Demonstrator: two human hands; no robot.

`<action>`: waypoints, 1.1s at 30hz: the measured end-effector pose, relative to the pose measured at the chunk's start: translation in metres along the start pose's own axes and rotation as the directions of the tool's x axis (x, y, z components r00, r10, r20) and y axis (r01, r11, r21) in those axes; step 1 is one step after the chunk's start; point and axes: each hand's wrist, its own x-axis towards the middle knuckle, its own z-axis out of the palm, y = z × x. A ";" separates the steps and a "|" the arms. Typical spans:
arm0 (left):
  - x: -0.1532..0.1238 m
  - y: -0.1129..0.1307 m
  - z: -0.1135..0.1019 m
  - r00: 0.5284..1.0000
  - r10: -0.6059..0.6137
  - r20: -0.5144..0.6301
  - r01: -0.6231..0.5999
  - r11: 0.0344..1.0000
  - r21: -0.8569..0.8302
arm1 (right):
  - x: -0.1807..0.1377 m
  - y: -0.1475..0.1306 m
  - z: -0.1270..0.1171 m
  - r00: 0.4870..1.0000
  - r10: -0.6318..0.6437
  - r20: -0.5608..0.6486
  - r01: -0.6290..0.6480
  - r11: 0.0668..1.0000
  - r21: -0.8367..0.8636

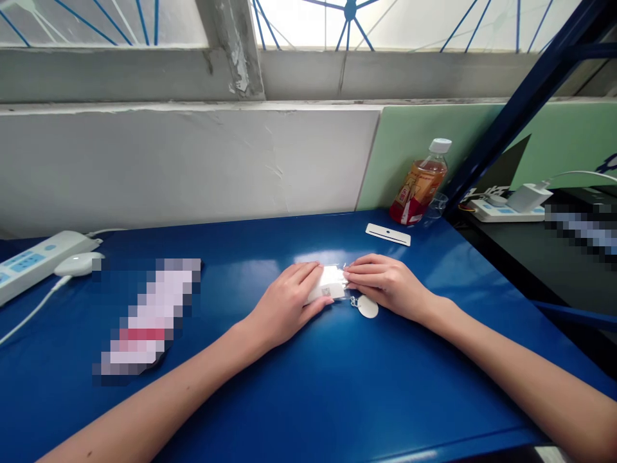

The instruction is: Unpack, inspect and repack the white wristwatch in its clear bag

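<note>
the white packet (328, 285) is between the two hands, on or just over the blue table (308, 392); i cannot tell if it touches the table. it is small, with a dark square mark on it and some clear wrap at its right end

the left hand (282, 305) holds the left part of the packet. its thumb is on the near side and its fingers are on the far side, so the hand is narrow around it

the right hand (393, 283) is at the other end. its fingers are close together, and their tips meet the clear wrap. its thumb is mostly hidden, so i cannot tell if this hand is pinching the wrap or only touching it

a round white tag (367, 307) is just beside the right hand, on the near side, with a little chain that goes toward the packet. i cannot tell if the chain joins the packet

past the right hand is a long white card (388, 234) with a dark line on it. behind the card is a bottle (418, 186) with a white cap and a red and orange label, near the back edge

well apart from the left hand, on the left side, is a long flat thing (149, 315), too blurry to name. farther left are a white power strip (45, 257) and a round white charger (80, 263) with a cord
</note>
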 end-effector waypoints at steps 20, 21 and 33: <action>0.001 0.001 0.000 1.000 0.014 -0.011 -0.014 0.999 0.049 | 0.001 -0.023 -0.011 0.941 0.193 0.278 -0.212 0.976 0.042; 0.001 0.001 0.000 1.000 0.013 -0.010 -0.012 0.999 0.047 | 0.000 -0.024 -0.011 0.937 0.184 0.296 -0.209 0.977 0.054; 0.001 0.007 0.000 0.985 -0.041 0.168 0.028 0.996 0.081 | 0.002 -0.021 -0.019 0.902 0.158 0.401 -0.203 0.977 0.072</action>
